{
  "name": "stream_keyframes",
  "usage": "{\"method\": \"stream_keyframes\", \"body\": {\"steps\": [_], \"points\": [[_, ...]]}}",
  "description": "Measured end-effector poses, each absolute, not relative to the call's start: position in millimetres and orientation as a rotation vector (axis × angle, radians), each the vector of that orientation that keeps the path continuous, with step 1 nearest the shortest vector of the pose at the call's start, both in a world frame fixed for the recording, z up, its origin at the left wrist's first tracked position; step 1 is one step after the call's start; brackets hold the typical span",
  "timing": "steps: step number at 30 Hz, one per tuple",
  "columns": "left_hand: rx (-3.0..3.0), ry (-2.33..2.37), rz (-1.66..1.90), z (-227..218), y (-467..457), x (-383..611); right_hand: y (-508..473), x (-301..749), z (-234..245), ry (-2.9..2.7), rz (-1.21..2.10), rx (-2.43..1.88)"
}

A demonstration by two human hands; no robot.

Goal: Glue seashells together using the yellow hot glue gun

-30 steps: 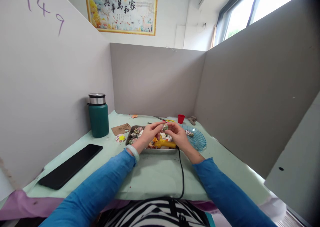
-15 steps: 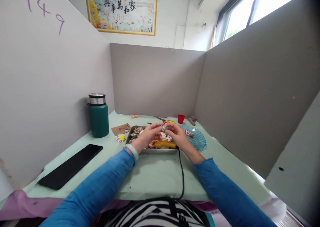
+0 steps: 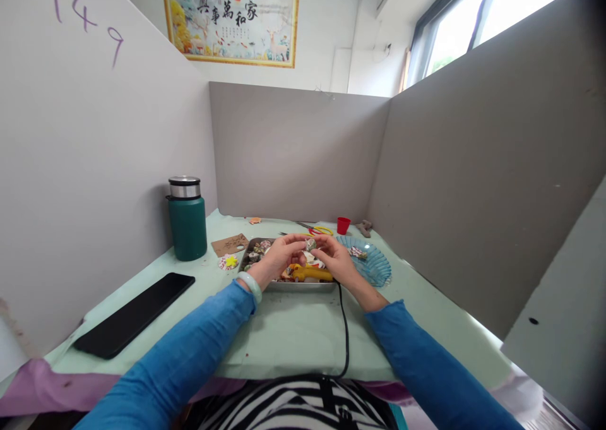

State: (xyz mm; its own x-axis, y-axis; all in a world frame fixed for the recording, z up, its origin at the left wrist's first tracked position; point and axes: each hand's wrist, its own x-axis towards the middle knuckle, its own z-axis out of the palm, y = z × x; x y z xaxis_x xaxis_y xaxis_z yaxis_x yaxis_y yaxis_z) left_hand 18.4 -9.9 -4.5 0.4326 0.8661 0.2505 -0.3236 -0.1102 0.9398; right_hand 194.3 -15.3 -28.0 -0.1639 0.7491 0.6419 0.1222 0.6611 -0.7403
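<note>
My left hand (image 3: 279,257) and my right hand (image 3: 337,261) meet above a metal tray (image 3: 284,285) and pinch one small greenish shell (image 3: 310,245) between their fingertips. The tray holds several small painted shells. A yellow glue gun (image 3: 307,273) lies across the tray's near side, and its black cord (image 3: 345,329) runs toward me. A green bracelet sits on my left wrist.
A green thermos (image 3: 186,218) stands at the left, with a black phone (image 3: 132,315) lying nearer me. A blue glass plate (image 3: 374,264) lies right of the tray. A red cup (image 3: 343,225), scissors (image 3: 315,229) and a brown card (image 3: 229,245) lie behind. Grey partitions wall the table.
Both hands have stayed together on the shell, shifting slightly nearer and turning it a little. Nothing else has moved.
</note>
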Motion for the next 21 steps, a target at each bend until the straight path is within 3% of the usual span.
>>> {"method": "stream_keyframes", "body": {"steps": [9, 21], "points": [[1.394, 0.578, 1.055, -5.2, -12.2, 19.9, -18.1, 191.8, -23.9, -1.515, 0.834, -0.697], [1.772, 0.749, 1.414, -7.8, -16.8, 25.5, -17.3, 193.8, -19.6, -1.337, 0.959, -0.767]]}}
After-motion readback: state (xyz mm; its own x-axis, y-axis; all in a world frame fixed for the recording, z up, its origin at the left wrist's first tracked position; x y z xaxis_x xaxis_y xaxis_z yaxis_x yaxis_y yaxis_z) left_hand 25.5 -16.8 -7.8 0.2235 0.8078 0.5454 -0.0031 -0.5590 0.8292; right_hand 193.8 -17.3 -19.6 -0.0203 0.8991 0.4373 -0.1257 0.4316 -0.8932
